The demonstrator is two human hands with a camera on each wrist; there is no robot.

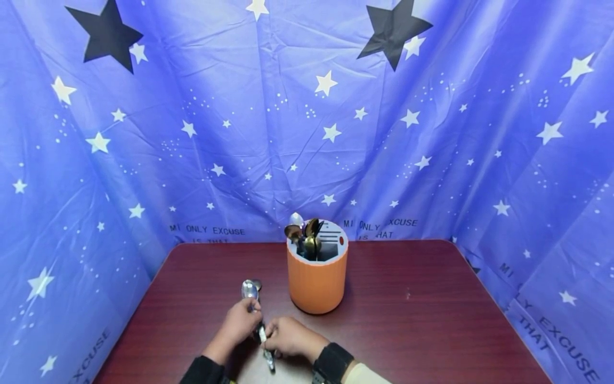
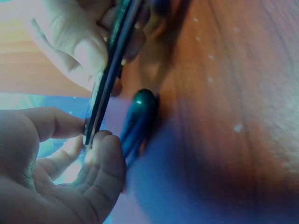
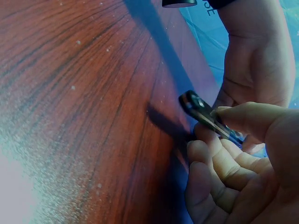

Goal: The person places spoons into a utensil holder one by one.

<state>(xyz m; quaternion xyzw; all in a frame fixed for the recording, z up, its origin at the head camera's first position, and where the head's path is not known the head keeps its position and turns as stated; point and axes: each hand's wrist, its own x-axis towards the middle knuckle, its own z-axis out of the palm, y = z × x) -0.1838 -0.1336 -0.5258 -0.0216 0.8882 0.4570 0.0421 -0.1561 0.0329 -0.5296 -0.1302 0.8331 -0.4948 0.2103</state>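
Note:
Over the near middle of the table, my left hand pinches a silver spoon just below its bowl, the bowl pointing away from me. My right hand holds the spoon's handle nearer its end, between thumb and fingers. Partly hidden behind that bowl is a second spoon bowl. Layered dark edges show along the handle in the left wrist view; how many handles are gripped, I cannot tell. Below it, a rounded shiny end shows near the tabletop.
An orange cylindrical utensil holder with a grey slotted top stands beyond my right hand. Several silver and gold-coloured spoons stick up in its left side. The dark red tabletop ends at a blue star-printed curtain.

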